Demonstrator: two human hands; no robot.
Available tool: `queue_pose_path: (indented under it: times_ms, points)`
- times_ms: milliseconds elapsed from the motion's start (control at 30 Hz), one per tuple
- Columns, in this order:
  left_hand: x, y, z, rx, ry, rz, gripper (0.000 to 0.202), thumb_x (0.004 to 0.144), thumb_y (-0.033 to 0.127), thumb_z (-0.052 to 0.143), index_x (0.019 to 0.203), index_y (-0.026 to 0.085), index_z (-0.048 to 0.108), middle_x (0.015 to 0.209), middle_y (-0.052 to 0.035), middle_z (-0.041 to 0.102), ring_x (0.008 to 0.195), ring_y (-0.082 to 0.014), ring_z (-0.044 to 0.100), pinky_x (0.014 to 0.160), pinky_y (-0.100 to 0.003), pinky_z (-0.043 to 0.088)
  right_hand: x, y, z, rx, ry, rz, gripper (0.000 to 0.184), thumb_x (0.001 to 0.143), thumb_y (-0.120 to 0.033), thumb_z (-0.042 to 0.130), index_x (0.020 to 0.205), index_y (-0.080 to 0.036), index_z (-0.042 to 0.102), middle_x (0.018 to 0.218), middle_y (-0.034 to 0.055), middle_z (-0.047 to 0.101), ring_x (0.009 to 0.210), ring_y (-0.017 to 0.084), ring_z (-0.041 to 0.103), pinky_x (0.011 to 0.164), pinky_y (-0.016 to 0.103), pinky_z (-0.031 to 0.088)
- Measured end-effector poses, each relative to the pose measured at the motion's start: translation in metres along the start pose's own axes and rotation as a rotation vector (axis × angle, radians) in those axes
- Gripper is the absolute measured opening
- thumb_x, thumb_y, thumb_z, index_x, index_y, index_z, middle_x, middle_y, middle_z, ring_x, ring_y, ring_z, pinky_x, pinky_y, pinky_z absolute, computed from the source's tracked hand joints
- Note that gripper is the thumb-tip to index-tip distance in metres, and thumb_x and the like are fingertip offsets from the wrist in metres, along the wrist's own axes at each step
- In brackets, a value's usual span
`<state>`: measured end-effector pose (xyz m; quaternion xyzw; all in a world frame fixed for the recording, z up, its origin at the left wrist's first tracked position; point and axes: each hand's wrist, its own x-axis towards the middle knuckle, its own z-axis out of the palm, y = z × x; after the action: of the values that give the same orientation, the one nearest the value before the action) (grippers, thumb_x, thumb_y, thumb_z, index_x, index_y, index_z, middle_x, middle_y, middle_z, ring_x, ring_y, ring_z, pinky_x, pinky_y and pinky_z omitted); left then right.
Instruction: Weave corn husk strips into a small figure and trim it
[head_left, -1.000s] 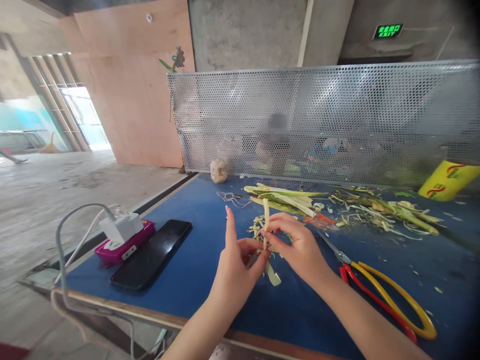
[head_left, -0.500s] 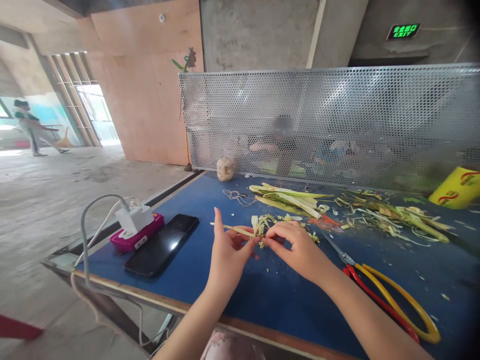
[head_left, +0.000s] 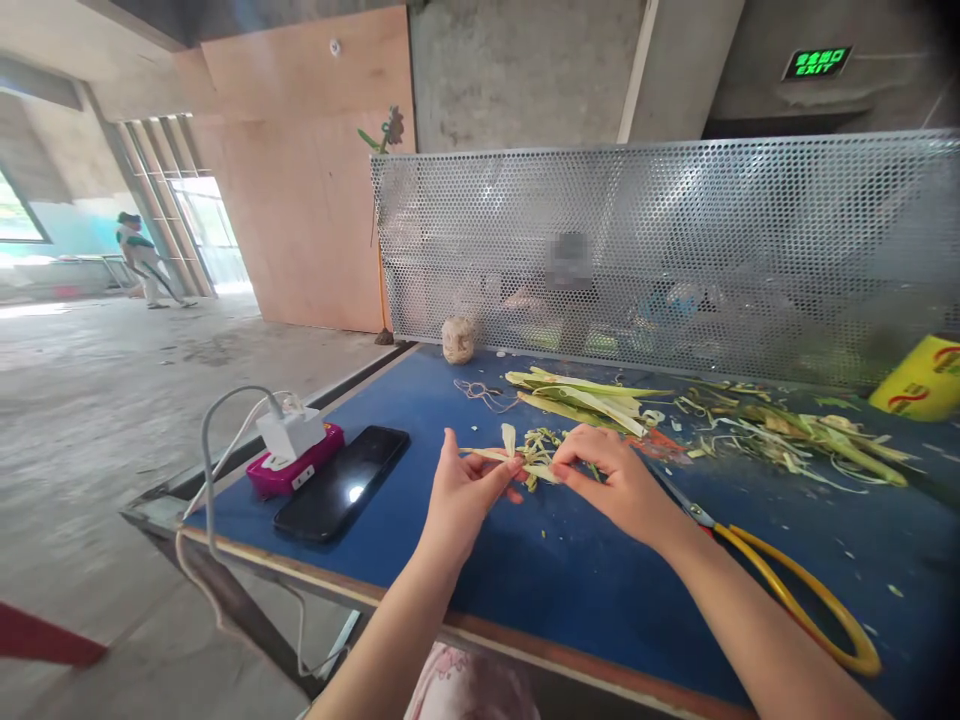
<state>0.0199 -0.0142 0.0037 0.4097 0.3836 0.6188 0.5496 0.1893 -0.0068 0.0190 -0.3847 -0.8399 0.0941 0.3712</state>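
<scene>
Over the blue table, my left hand (head_left: 461,505) pinches pale leaf strips (head_left: 509,438) that look like husk, between thumb and fingers; one short piece stands up and a narrow end points left. My right hand (head_left: 619,485) is closed with thumb and fingertips on the right end of a flat leaf strip (head_left: 538,472) stretched between both hands. Small yellow-green scraps (head_left: 541,440) lie just behind my fingers. By my right forearm rest large scissors (head_left: 814,585); the arm covers most of their red handle.
Leaf stalks (head_left: 577,400) and a heap of shredded leaves (head_left: 795,440) lie farther back. At left are a black phone (head_left: 341,485) and a pink power strip (head_left: 296,462) with cables. A perforated metal screen (head_left: 660,240) stands behind; a person (head_left: 142,260) is far left.
My right hand has moved slightly right, away from my left, and the leaf strip between them now shows stretched out. The view has shifted a little left. The distant person's posture has changed.
</scene>
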Motion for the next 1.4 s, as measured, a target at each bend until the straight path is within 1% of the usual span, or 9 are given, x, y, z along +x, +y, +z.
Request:
queue_pose_path:
  times_ms: [167,267,400,600,733,867,1100,1267,1400]
  points:
    - [0.001,0.000,-0.004,-0.009,0.015,-0.019,0.103,0.070,0.011,0.066,0.138,0.010,-0.011,0.068,-0.0032,0.066,0.064,-0.0157,0.064,0.044,-0.020,0.048,0.001,0.006,0.003,0.176,-0.029,0.144,0.017,0.084,-0.027,0.047,0.070,-0.020,0.054,0.074,0.0013,0.059,0.075,0.015,0.055,0.072,0.030,0.042]
    - [0.001,-0.001,-0.005,0.012,0.015,0.016,0.105,0.069,0.013,0.068,0.139,0.014,-0.010,0.067,-0.0010,0.067,0.063,-0.0152,0.064,0.044,-0.019,0.047,0.001,0.006,0.007,0.338,-0.122,0.229,0.013,0.085,-0.028,0.045,0.090,-0.020,0.053,0.078,0.0014,0.063,0.078,0.015,0.058,0.075,0.031,0.043]
    - [0.000,-0.001,-0.004,0.078,0.014,0.055,0.110,0.065,0.017,0.071,0.139,0.015,-0.009,0.066,0.0000,0.067,0.057,-0.0123,0.062,0.043,-0.016,0.045,0.002,0.002,0.014,0.485,-0.197,0.271,0.024,0.084,-0.033,0.049,0.105,-0.020,0.049,0.074,0.0009,0.065,0.075,0.015,0.060,0.072,0.031,0.045]
    - [-0.003,-0.002,-0.003,0.139,-0.084,0.110,0.106,0.067,0.021,0.069,0.139,0.020,-0.009,0.076,-0.0016,0.068,0.051,-0.0132,0.062,0.037,-0.017,0.041,0.006,0.004,0.020,0.686,-0.171,0.336,0.033,0.083,-0.044,0.047,0.098,-0.018,0.060,0.059,0.0000,0.062,0.060,0.014,0.058,0.063,0.029,0.044]
    - [-0.004,-0.004,0.000,0.144,-0.123,0.137,0.101,0.070,0.022,0.066,0.139,0.019,-0.008,0.072,0.0001,0.066,0.053,-0.0138,0.063,0.036,-0.017,0.041,0.008,0.007,0.025,0.801,-0.057,0.400,0.032,0.079,-0.045,0.053,0.092,-0.018,0.064,0.050,-0.0026,0.058,0.048,0.011,0.053,0.050,0.025,0.040]
    - [-0.004,-0.004,0.002,0.102,-0.156,0.096,0.111,0.064,0.020,0.071,0.139,0.020,-0.011,0.073,0.0001,0.066,0.055,-0.0137,0.063,0.039,-0.018,0.045,0.010,0.003,0.031,0.853,0.000,0.486,0.029,0.069,-0.040,0.063,0.089,-0.018,0.062,0.046,-0.0058,0.052,0.041,0.009,0.048,0.039,0.020,0.031]
    - [-0.002,-0.007,-0.002,0.102,-0.190,0.073,0.119,0.057,0.011,0.073,0.138,0.019,-0.014,0.067,0.0019,0.067,0.058,-0.0122,0.062,0.049,-0.018,0.047,0.010,0.001,0.029,0.866,0.165,0.467,0.024,0.071,-0.042,0.060,0.075,-0.020,0.053,0.045,-0.0078,0.047,0.039,0.007,0.039,0.041,0.020,0.029]
    - [-0.001,-0.008,-0.003,0.137,-0.187,0.121,0.114,0.061,0.012,0.070,0.138,0.017,-0.013,0.065,0.0034,0.065,0.060,-0.0104,0.060,0.050,-0.016,0.044,0.007,0.003,0.025,0.792,-0.091,0.437,0.026,0.071,-0.040,0.063,0.084,-0.018,0.058,0.049,-0.0059,0.052,0.044,0.008,0.044,0.045,0.021,0.031]
    - [-0.002,-0.009,-0.005,0.170,-0.189,0.120,0.115,0.062,0.014,0.070,0.137,0.018,-0.018,0.065,0.0041,0.063,0.055,-0.0095,0.057,0.047,-0.017,0.043,0.006,0.002,0.023,0.708,-0.077,0.412,0.023,0.072,-0.040,0.062,0.077,-0.018,0.059,0.051,-0.0053,0.052,0.049,0.009,0.048,0.051,0.023,0.036]
